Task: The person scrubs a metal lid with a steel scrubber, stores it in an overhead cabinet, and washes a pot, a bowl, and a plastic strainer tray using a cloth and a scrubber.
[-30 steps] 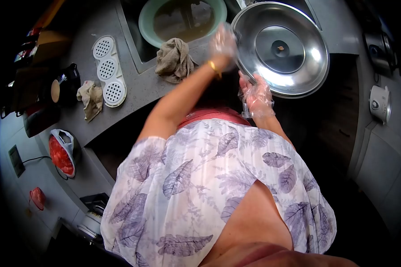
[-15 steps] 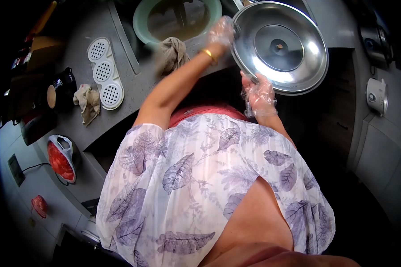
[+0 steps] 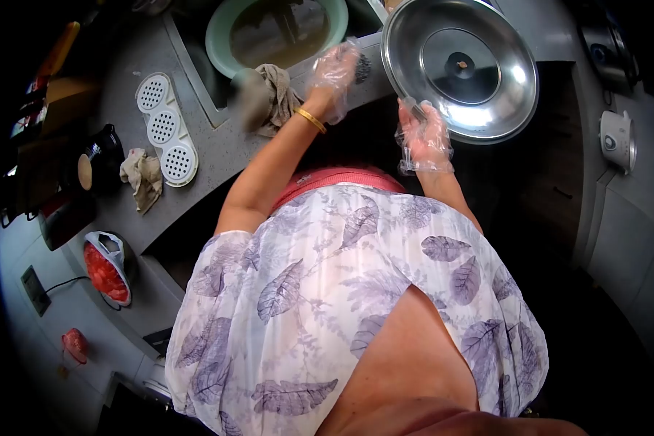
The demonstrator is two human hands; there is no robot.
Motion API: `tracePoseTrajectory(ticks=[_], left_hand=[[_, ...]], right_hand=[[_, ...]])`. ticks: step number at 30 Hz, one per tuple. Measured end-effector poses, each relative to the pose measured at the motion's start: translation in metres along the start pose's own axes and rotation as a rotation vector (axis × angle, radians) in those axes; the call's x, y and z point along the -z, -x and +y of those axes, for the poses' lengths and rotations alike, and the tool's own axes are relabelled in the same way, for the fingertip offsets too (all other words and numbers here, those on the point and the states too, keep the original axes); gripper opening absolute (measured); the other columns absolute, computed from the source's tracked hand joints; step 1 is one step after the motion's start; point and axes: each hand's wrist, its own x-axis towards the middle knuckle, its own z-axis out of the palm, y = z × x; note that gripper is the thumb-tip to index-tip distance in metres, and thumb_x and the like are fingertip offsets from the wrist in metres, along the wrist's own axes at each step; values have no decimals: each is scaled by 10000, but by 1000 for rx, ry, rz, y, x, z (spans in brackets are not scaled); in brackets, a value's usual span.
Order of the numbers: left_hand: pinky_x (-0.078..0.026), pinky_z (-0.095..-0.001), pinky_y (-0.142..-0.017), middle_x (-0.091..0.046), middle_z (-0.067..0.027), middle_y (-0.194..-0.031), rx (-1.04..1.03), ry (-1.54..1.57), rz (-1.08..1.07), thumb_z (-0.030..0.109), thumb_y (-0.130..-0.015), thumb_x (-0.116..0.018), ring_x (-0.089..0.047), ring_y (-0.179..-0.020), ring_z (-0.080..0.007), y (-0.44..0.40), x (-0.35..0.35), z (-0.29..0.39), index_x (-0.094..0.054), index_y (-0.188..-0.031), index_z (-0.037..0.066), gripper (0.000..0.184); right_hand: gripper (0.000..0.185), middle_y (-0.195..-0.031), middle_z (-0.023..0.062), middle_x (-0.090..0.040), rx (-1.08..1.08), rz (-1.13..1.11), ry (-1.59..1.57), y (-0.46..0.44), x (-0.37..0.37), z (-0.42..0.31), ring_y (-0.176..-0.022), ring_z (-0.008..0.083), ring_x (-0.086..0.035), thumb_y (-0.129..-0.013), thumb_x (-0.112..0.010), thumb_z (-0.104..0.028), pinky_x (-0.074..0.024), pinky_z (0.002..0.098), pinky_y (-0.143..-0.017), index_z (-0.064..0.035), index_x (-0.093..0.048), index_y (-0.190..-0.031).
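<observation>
Two clear-gloved hands, one wide, round, shiny steel lid at the counter edge.
Right hand clamped on the lid's near-left rim; left hand (gold bangle at the wrist) closed on a dark mesh scouring pad, just off the rim. Left of that: crumpled beige cloth by the sink, pale green plastic basin with murky water, white three-disc perforated plastic rack on grey speckled counter.

Dim, fisheye-bent surroundings – near-black edges, white glare on the steel lid, blur beside the cloth
</observation>
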Motion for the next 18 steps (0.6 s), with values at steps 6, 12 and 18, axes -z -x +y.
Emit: tracePoseTrajectory(ticks=[6, 12, 18], left_hand=[[-488, -253, -482, -601, -145, -901, 91, 430, -155, 208, -777, -636, -619, -642, -178, 44, -27, 14, -501, -1078, -1, 391], [-553, -284, -528, -590, -134, -861, 109, 401, -107, 198, -793, -616, -611, -708, -186, 58, -49, -3, -506, -1053, -36, 367], [-526, -287, -444, -591, -127, -830, 88, 417, -148, 159, -787, -613, -594, -613, -177, 56, -52, 2, -463, -1123, -7, 403]], right_hand=[[294, -992, 193, -539, -7, -21, -11, -4, -1, 2, -893, 319, -581, -815, -500, -74, -544, 358, -708, 35, -395, -1067], [231, -964, 191, -535, -41, 68, -63, 0, -4, 2, -816, 304, -592, -804, -524, -55, -553, 359, -690, 27, -424, -996], [298, -972, 215, -524, -53, 130, 23, -1, -1, 1, -741, 281, -567, -810, -510, -92, -530, 313, -581, 20, -382, -1055]])
